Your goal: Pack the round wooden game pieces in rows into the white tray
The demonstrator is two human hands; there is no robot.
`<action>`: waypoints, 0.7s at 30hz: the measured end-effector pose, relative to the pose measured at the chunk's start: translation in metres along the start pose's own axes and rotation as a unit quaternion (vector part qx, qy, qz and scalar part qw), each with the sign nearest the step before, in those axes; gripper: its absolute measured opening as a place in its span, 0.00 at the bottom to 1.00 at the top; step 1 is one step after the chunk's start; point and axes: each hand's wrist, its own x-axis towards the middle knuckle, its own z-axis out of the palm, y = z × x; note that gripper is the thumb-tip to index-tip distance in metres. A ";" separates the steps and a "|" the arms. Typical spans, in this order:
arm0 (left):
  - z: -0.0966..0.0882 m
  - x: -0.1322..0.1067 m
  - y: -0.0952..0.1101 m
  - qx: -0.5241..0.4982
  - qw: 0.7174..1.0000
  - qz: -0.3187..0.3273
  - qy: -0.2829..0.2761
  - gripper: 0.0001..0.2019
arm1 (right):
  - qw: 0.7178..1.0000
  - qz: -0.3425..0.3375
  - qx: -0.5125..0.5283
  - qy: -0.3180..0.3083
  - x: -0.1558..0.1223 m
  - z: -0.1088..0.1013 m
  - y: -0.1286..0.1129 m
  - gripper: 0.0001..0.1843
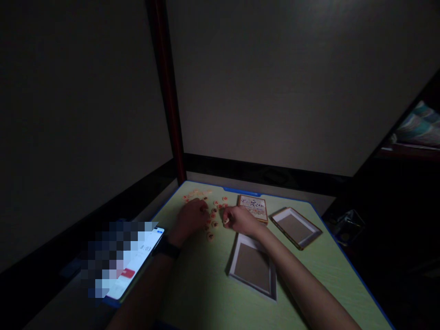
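Round wooden Chinese chess pieces [215, 224] with red and dark characters lie loose in the upper left part of the green table [199, 284]. My right hand [237, 217] pinches one chess piece [226, 221] between thumb and fingers, just above the tabletop. My left hand [193, 216] is among the pieces, its fingers curled; whatever they hold, if anything, is hidden. A dark band [168, 248] circles my left wrist. Beneath my right forearm is an open shallow box [236, 256] with white walls and a brown bottom, partly covered by the arm.
Behind my right wrist lies a flat box with a printed picture [253, 206]. Another shallow open box part [285, 232] rests farther right. A lit phone [137, 261] stands at the table's left edge, partly pixelated. Pale walls [275, 91] rise behind the table.
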 end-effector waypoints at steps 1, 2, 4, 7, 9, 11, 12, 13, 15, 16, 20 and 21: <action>-0.003 0.001 -0.001 0.022 0.999 -0.027 0.010 0.08 | 1.000 -0.003 -0.002 -0.003 0.000 0.001 0.000 0.09; -0.005 0.001 -0.002 0.045 0.998 -0.047 0.016 0.09 | 1.000 -0.005 0.001 -0.005 0.001 0.003 0.000 0.10; -0.007 0.001 -0.003 0.083 0.994 -0.063 0.020 0.10 | 1.000 -0.004 0.011 -0.001 0.002 0.006 0.000 0.10; -0.008 -0.001 -0.003 0.108 0.992 -0.061 0.010 0.11 | 1.000 0.000 0.025 0.017 0.003 0.010 0.001 0.10; -0.006 -0.001 -0.004 0.111 0.992 -0.054 0.001 0.11 | 0.999 0.002 0.025 0.025 0.003 0.012 0.001 0.11; -0.004 -0.002 -0.004 0.112 0.993 -0.043 -0.003 0.12 | 0.999 0.002 0.016 0.033 0.004 0.013 0.000 0.12; -0.003 -0.002 -0.004 0.113 0.993 -0.039 -0.004 0.12 | 0.999 0.000 0.009 0.039 0.005 0.013 -0.001 0.12; -0.002 -0.002 -0.004 0.115 0.993 -0.034 -0.006 0.12 | 0.999 -0.004 0.001 0.047 0.005 0.013 -0.002 0.13; 0.000 -0.002 -0.004 0.116 0.993 -0.023 -0.009 0.12 | 0.998 -0.014 -0.010 0.065 0.007 0.014 -0.003 0.13; 0.001 -0.003 -0.003 0.115 0.993 -0.017 -0.012 0.12 | 0.997 -0.021 -0.012 0.073 0.007 0.015 -0.003 0.14; 0.000 -0.003 -0.001 0.117 0.993 -0.021 -0.028 0.11 | 0.997 -0.018 0.003 0.071 0.009 0.018 -0.003 0.13; -0.001 -0.003 0.000 0.120 0.992 -0.031 -0.030 0.11 | 0.998 -0.010 0.011 0.064 0.010 0.019 -0.002 0.13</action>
